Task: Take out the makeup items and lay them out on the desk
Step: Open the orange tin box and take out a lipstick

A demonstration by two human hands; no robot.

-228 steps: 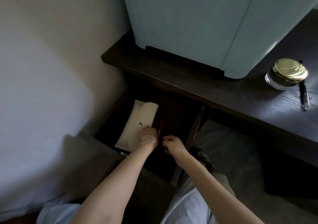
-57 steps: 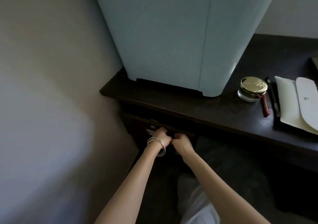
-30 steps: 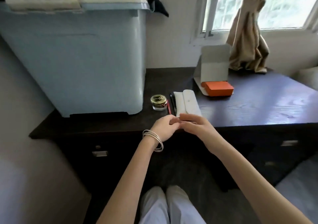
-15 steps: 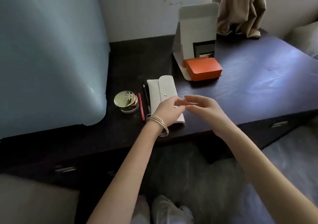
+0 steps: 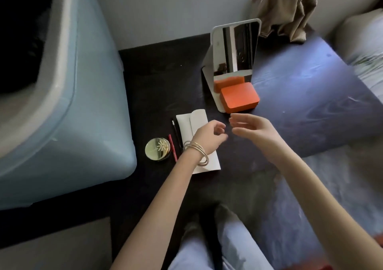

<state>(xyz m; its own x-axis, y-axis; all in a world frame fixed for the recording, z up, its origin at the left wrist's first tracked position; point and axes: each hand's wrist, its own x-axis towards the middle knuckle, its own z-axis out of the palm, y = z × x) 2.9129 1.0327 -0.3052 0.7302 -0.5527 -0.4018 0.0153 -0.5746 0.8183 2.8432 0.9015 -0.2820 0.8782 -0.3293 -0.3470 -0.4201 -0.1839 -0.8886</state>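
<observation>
While my left hand [image 5: 209,137] hovers over the dark wooden desk [image 5: 300,112] with its fingers [image 5: 220,127] loosely curled and holding nothing, the cream flap pouch [image 5: 192,125] lies flat partly beneath that wrist, stretching to the far left of the fingers. Just left of the pouch lie a thin black pencil [image 5: 175,130] and a slim red pencil [image 5: 172,146], side by side, and left of them stands the round gold-lidded jar [image 5: 158,149]. My right hand [image 5: 251,129] hangs relaxed and empty, near the left one but apart. Just beyond its fingertips sits a rounded orange case [image 5: 239,97] on the base of a white-framed standing mirror [image 5: 236,49]. A big pale blue plastic bin [image 5: 78,112] fills the desk's left end.
</observation>
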